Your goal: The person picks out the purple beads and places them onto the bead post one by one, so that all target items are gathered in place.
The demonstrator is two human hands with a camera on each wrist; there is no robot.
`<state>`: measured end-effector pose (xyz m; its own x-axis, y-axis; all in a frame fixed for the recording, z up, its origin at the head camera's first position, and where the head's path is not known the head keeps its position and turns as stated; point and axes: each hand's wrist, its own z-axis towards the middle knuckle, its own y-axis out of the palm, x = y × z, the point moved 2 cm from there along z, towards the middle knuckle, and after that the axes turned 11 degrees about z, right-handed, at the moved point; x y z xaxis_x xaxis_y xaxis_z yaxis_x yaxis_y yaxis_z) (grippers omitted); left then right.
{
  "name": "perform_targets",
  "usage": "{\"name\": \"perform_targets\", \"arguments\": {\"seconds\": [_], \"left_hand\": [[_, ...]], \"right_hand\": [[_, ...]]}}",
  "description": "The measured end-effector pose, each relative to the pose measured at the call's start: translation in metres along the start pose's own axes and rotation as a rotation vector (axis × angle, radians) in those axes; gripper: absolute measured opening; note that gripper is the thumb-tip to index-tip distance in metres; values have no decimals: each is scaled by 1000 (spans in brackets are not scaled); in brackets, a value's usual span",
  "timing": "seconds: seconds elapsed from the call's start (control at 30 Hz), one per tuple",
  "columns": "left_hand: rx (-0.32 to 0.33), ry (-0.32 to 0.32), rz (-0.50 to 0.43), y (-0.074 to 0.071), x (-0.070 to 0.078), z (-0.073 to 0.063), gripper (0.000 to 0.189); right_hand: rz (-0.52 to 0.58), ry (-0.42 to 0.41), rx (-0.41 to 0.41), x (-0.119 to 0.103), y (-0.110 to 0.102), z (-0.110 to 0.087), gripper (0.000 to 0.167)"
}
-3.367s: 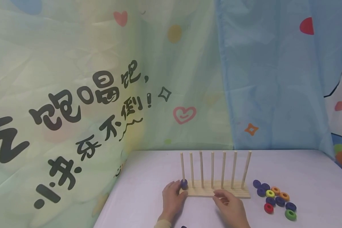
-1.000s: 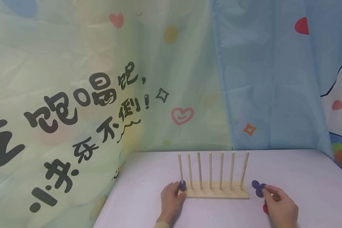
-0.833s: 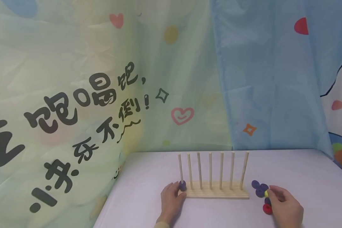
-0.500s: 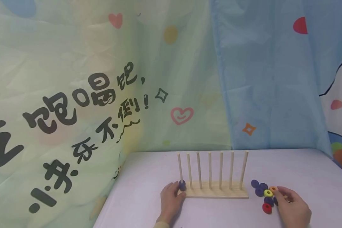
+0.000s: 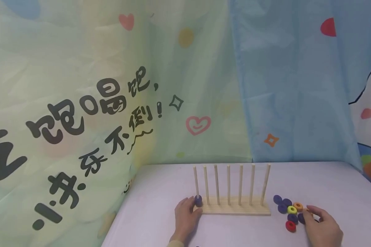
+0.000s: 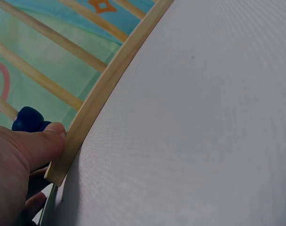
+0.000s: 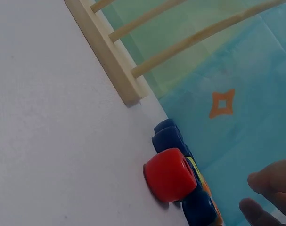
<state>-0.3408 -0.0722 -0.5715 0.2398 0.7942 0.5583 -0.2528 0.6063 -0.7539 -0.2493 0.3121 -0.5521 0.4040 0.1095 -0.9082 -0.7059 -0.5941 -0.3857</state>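
Note:
My left hand [image 5: 186,219] grips the left end of a wooden peg rack [image 5: 235,210], its thumb on the front edge in the left wrist view. Dark blue beads [image 6: 28,118] sit low on the leftmost peg, close to that thumb. My right hand [image 5: 324,226] hovers at the right side of a bead pile, thumb and finger apart with nothing seen between them in the right wrist view. The pile has a red bead [image 5: 290,226], a yellow bead [image 5: 292,210], an orange bead [image 5: 298,206] and several dark blue beads [image 5: 277,199]. The hand covers part of the pile.
The rack's several upright pegs [image 5: 228,185] rise from its base on a white tabletop [image 5: 160,185]. Printed curtains [image 5: 198,68] hang behind and to the left of the table. A small dark thing [image 5: 197,246] shows at the bottom edge of the head view.
My right hand has moved from the rack's front to the pile, then farther right across it, uncovering the yellow, orange and red beads. My left hand has kept its place on the rack.

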Motion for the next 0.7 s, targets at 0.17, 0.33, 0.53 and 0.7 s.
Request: {"name": "perform_targets", "arguments": {"seconds": [0.17, 0.33, 0.53, 0.7], "left_hand": [[16, 12, 14, -1, 1, -1, 42], [21, 20, 22, 0, 1, -1, 41], [19, 22, 16, 0, 2, -1, 41], [28, 23, 16, -1, 2, 0, 40]], "right_hand": [[-37, 25, -23, 7, -10, 7, 46], [-130, 67, -49, 18, -18, 16, 48], [-199, 128, -89, 26, -19, 27, 51], [-246, 143, -113, 25, -21, 30, 51]]}}
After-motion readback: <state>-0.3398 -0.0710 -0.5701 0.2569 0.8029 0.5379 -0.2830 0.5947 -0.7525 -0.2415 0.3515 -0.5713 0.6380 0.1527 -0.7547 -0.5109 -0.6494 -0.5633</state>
